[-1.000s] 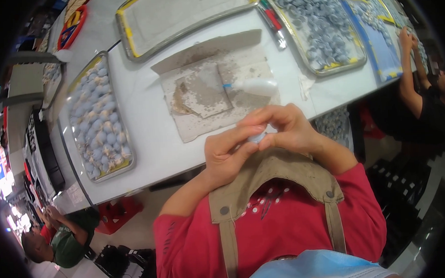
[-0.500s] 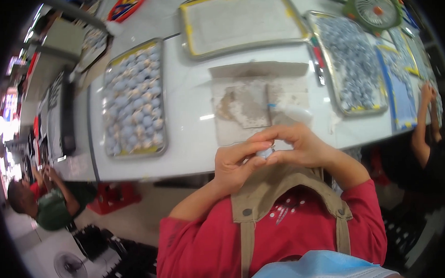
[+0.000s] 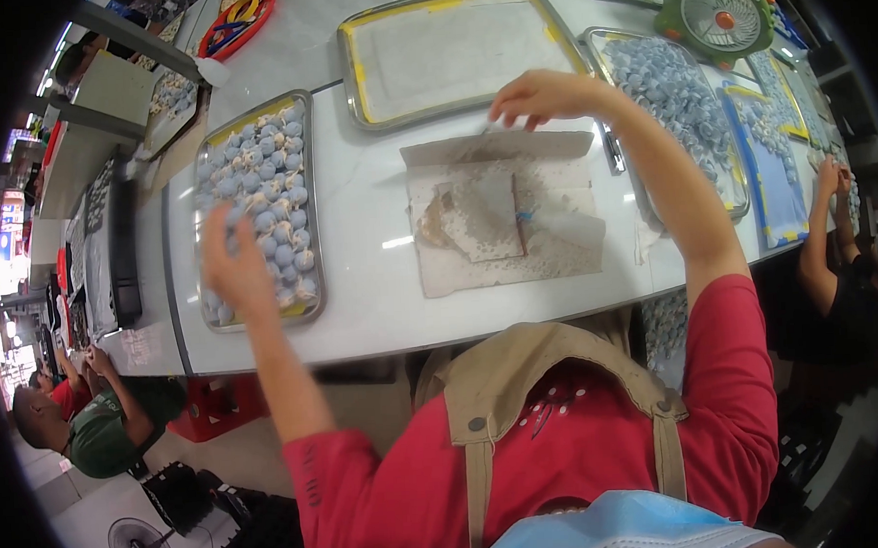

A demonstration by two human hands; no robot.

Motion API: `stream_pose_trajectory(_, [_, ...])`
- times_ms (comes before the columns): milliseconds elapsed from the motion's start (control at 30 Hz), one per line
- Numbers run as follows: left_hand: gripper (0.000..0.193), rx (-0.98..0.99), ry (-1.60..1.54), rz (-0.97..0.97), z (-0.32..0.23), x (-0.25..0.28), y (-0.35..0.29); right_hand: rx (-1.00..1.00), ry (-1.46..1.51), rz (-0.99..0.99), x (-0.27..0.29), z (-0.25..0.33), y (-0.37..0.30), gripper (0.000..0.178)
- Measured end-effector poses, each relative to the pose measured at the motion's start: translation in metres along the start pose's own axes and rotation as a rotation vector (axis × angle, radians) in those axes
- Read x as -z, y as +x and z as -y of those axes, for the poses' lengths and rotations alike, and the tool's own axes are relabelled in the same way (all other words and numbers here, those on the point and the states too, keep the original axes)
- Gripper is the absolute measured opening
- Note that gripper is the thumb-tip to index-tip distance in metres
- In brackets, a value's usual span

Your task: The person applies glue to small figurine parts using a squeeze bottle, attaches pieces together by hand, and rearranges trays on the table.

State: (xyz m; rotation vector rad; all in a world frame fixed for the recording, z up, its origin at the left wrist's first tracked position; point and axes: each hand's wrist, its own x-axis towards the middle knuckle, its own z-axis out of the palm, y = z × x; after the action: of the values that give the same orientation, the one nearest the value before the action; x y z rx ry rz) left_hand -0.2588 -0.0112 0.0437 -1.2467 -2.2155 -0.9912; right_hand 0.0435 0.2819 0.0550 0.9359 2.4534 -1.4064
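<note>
My left hand (image 3: 238,268) is over the near left part of a metal tray (image 3: 310,182) filled with pale blue balls (image 3: 277,193) that have cream-coloured bits on them. Motion smears its fingers, and whether a ball is between them is unclear. Farther right, my right hand (image 3: 544,98) hangs above the back flap of a stained cardboard sheet (image 3: 439,274), close to the near edge of another tray. Its fingers are bent downward and apart. A thin grey streak shows by the fingertips, too blurred to name.
A paper-lined tray (image 3: 449,48) lies at the back. On the right stand a tray of blue-grey pieces (image 3: 671,97), a blue-edged tray (image 3: 768,181) and a green fan (image 3: 722,17). A red basket (image 3: 242,23) sits at the far left. Co-workers flank the table.
My hands have separated from holding a small pale blue piece together in front of me. The left has gone left over the ball tray, the right forward over the cardboard.
</note>
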Motion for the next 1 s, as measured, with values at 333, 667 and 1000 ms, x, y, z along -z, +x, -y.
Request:
stream_pose_trajectory(333, [0.034,0.08,-0.704,0.602,-0.118,-0.088,-0.037,0.315,-0.218,0.114,-0.017,-0.011,0.028,0.03])
stream_pose_trajectory(667, [0.029,-0.045,-0.577,0.484,-0.114,-0.09,-0.042,0.342,-0.183,-0.008,-0.021,-0.013,0.021,0.031])
stream_pose_trajectory(1000, [0.038,0.462,-1.406,0.666,-0.175,-0.048,-0.053,0.529,0.018,-0.383,-0.039,0.02,-0.064,0.034])
